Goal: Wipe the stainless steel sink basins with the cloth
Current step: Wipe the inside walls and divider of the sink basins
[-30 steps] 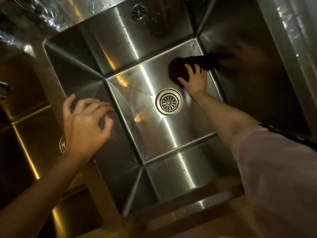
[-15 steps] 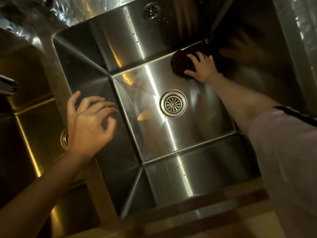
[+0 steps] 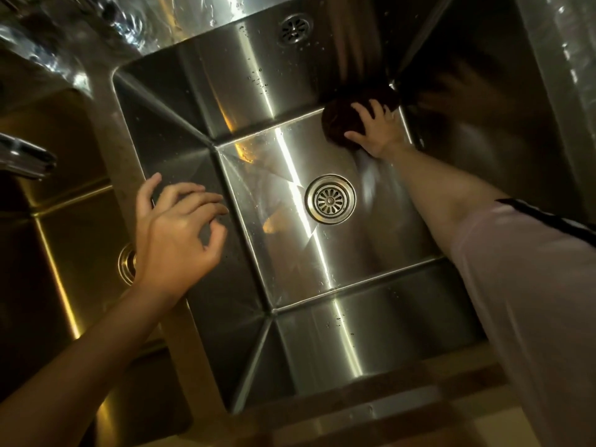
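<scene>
I look down into a deep stainless steel basin (image 3: 300, 337) with a round drain (image 3: 330, 199) in its floor. A dark brown cloth (image 3: 342, 122) lies bunched in the far right corner of the floor. My right hand (image 3: 375, 130) presses flat on the cloth, fingers spread over it. My left hand (image 3: 175, 233) hovers above the divider between the two basins, fingers curled and apart, holding nothing. A second basin (image 3: 64, 240) lies to the left in yellowish light, with its own drain (image 3: 126, 262) partly hidden behind my left wrist.
An overflow grille (image 3: 295, 27) sits high on the far wall. A faucet spout (image 3: 25, 159) juts in from the left edge. Water drops dot the far wall. A counter edge (image 3: 371, 411) runs along the front.
My right hand has slid the cloth from the middle of the far floor edge toward the far right corner. My left hand stays hovering over the divider.
</scene>
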